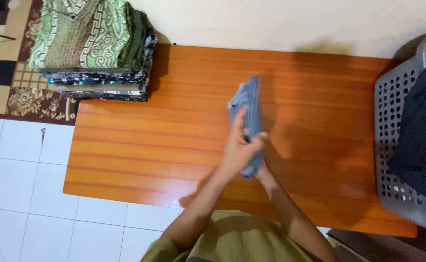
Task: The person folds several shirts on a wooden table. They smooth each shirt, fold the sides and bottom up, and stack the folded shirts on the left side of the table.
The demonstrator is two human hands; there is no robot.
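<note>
Both my hands meet above the middle of an orange wooden table [140, 145]. They hold a folded blue-grey cloth [252, 99] upright between them. My left hand [237, 148] grips its near side, fingers pointing up along the fabric. My right hand [266, 171] is mostly hidden behind the cloth's lower end and clasps it from the right. The cloth is lifted off the tabletop and blurred by motion.
A stack of folded patterned green and dark clothes [94, 46] sits at the table's far left corner. A grey perforated laundry basket [392, 145] with dark clothes stands at the right end. White floor tiles lie on the left, a patterned rug at top left.
</note>
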